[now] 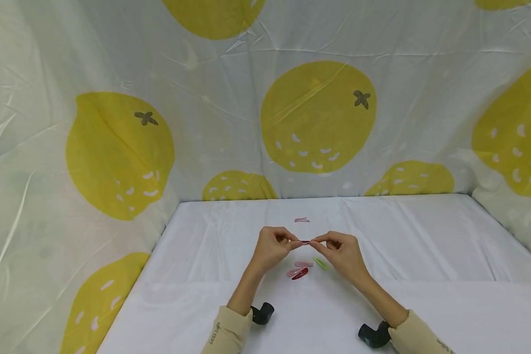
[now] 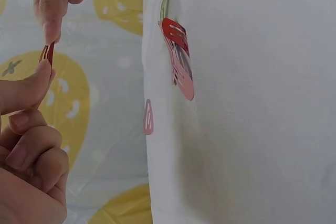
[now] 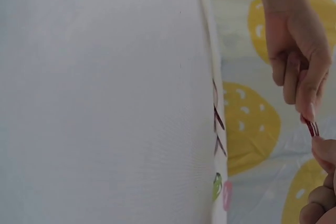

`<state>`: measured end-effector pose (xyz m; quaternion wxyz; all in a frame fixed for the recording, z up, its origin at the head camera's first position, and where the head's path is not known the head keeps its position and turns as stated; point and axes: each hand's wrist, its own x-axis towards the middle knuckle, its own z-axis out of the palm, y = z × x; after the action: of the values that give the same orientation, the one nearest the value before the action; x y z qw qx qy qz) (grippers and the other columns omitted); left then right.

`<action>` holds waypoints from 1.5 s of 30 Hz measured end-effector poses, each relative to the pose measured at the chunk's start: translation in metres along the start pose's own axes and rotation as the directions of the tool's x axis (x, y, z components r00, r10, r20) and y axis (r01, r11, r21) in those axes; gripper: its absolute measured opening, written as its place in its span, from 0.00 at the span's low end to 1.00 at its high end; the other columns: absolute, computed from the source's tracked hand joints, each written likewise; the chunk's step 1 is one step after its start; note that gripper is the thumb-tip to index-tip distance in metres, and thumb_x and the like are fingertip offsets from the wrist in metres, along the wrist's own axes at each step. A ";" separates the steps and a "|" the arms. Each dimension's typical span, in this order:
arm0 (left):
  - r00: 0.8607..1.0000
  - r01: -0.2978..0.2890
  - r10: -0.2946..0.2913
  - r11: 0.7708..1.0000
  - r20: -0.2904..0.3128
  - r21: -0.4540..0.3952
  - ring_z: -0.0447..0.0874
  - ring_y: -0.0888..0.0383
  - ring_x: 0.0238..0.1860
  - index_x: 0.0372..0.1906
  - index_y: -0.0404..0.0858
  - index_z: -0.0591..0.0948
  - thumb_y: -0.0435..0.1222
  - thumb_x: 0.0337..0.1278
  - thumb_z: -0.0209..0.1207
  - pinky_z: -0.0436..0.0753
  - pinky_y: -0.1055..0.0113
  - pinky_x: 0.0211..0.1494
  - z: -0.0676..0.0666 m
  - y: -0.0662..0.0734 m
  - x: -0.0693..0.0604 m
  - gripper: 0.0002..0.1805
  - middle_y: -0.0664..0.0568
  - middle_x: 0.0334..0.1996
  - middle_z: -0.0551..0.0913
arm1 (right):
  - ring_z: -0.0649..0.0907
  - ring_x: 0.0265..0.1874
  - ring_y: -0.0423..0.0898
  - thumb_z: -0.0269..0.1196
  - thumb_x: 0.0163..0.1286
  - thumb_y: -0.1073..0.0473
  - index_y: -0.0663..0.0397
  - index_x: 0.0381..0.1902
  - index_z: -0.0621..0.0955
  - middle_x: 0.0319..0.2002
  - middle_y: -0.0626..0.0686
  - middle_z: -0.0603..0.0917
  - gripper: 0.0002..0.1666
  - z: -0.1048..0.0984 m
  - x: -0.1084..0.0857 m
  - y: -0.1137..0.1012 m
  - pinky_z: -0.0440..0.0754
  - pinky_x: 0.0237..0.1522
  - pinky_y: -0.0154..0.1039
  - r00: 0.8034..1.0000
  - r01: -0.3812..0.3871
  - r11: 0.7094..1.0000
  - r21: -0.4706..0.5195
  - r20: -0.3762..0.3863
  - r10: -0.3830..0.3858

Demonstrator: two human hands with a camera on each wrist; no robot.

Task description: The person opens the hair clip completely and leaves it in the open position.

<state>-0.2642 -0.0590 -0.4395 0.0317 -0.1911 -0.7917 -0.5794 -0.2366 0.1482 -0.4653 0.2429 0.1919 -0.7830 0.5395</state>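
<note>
A pale curtain (image 1: 221,98) with big yellow lemons is filling the upper part of the head view, and under it a table (image 1: 425,246) with white cloth is spreading to the bottom edge.

The main danger, I judge, is a slip: both hands are holding a red hair clip (image 2: 51,51) only by its ends, so a weak pinch or a sudden pull could let it jump away and drop on the table. Bending too strongly could also twist its thin strips.

The left hand (image 1: 274,246), left of the lower centre, is pinching one end between thumb and first finger, while its other fingers are curling inward. The right hand (image 1: 342,250) is doing the same at the opposite end — so neither hand is spreading open. The clip itself is sitting in the small gap between the fingertips, below the middle of the frame; whether it is snapped or unsnapped, I cannot tell.

Just lower in the frame, a pink clip (image 1: 303,264), a paler clip (image 1: 293,272) and a second red clip (image 1: 300,274) are lying close together. A green clip (image 1: 320,263) is lying beside them, nearer to the right hand, and one small clip (image 1: 302,220) is lying alone, higher up.
</note>
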 end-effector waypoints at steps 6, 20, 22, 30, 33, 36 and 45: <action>0.997 -0.065 0.067 0.996 -0.042 0.053 0.58 0.70 0.16 0.25 0.32 0.90 0.25 0.49 0.75 0.58 0.74 0.21 0.007 0.003 -0.002 0.04 0.53 0.12 0.71 | 0.57 0.17 0.30 0.76 0.55 0.74 0.58 0.27 0.90 0.12 0.49 0.59 0.08 0.002 -0.002 -0.011 0.54 0.16 0.37 0.999 0.043 0.999 0.010 -0.035 -0.042; 0.997 -0.072 0.072 0.997 -0.017 0.015 0.60 0.68 0.19 0.31 0.28 0.90 0.25 0.51 0.74 0.60 0.76 0.25 0.004 0.001 -0.001 0.02 0.36 0.21 0.84 | 0.59 0.18 0.32 0.77 0.55 0.72 0.63 0.39 0.91 0.14 0.50 0.63 0.12 0.003 -0.002 -0.002 0.56 0.19 0.34 0.999 -0.006 1.000 -0.021 -0.040 0.005; 0.998 -0.064 0.064 0.997 0.005 0.031 0.60 0.68 0.20 0.31 0.29 0.91 0.25 0.52 0.73 0.60 0.76 0.25 0.002 0.000 -0.001 0.02 0.39 0.21 0.84 | 0.59 0.18 0.32 0.78 0.56 0.69 0.59 0.40 0.91 0.14 0.48 0.63 0.12 0.002 -0.002 -0.001 0.56 0.18 0.33 0.999 -0.034 0.999 -0.022 -0.028 0.034; 0.998 -0.012 0.005 0.996 0.070 0.094 0.63 0.67 0.22 0.34 0.33 0.92 0.26 0.57 0.71 0.63 0.75 0.26 -0.003 -0.002 -0.002 0.02 0.49 0.20 0.81 | 0.59 0.15 0.32 0.77 0.61 0.60 0.51 0.34 0.92 0.16 0.46 0.62 0.04 -0.003 -0.002 0.002 0.59 0.21 0.30 0.972 -0.230 0.973 0.005 0.043 0.230; 0.998 -0.011 0.004 0.993 0.059 0.117 0.64 0.66 0.23 0.34 0.33 0.92 0.27 0.56 0.71 0.64 0.75 0.26 -0.003 -0.003 0.000 0.02 0.49 0.21 0.83 | 0.59 0.16 0.33 0.77 0.62 0.58 0.52 0.34 0.92 0.16 0.46 0.63 0.04 -0.004 0.000 0.002 0.59 0.22 0.30 0.962 -0.263 0.965 -0.003 0.075 0.263; 0.999 -0.011 0.005 0.991 0.046 0.133 0.63 0.66 0.22 0.34 0.33 0.92 0.28 0.55 0.72 0.63 0.75 0.26 -0.003 -0.003 0.002 0.02 0.53 0.18 0.80 | 0.59 0.16 0.33 0.76 0.63 0.57 0.52 0.34 0.92 0.16 0.45 0.64 0.05 -0.005 0.001 0.003 0.58 0.21 0.30 0.954 -0.284 0.959 -0.018 0.098 0.284; 0.999 0.028 -0.032 0.989 0.021 0.143 0.63 0.64 0.21 0.32 0.32 0.92 0.29 0.53 0.74 0.61 0.75 0.25 -0.004 -0.008 0.010 0.03 0.55 0.16 0.77 | 0.62 0.17 0.36 0.76 0.63 0.55 0.50 0.34 0.93 0.16 0.44 0.66 0.06 -0.002 0.009 0.009 0.58 0.21 0.30 0.910 -0.389 0.920 -0.053 0.131 0.392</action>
<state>-0.2766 -0.0627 -0.4428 0.0275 -0.1831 -0.8342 -0.5194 -0.2481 0.1530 -0.4658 0.0773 0.0657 -0.8273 0.5525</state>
